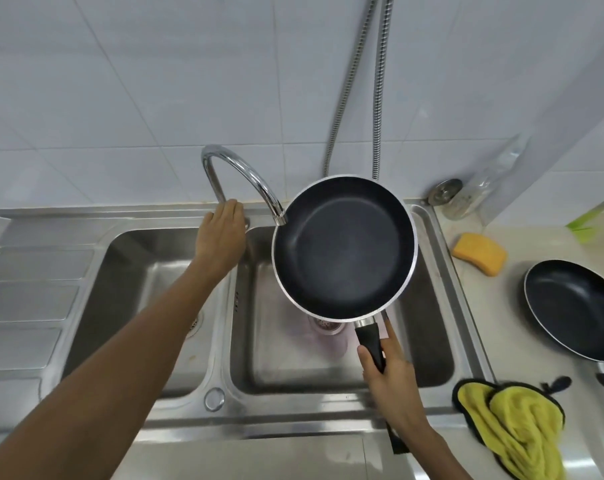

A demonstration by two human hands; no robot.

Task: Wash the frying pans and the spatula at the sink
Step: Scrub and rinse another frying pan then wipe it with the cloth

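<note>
Rightward, sponge (480, 253), second pan (574, 306), cloth (515, 427) on counter (494, 306); right grip (394, 379) grasping pan (345, 247); left grip (222, 233) on tap (245, 168), state unclear.

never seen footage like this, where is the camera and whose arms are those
No machine here: a person wears one camera on the head, looking down at their own arms. The right hand holds a black frying pan by its handle over the right basin of a steel sink, by the tap. The left hand reaches to the tap's base; its fingers are hidden. On the counter to the right lie a second pan, a yellow sponge and a yellow cloth.
</note>
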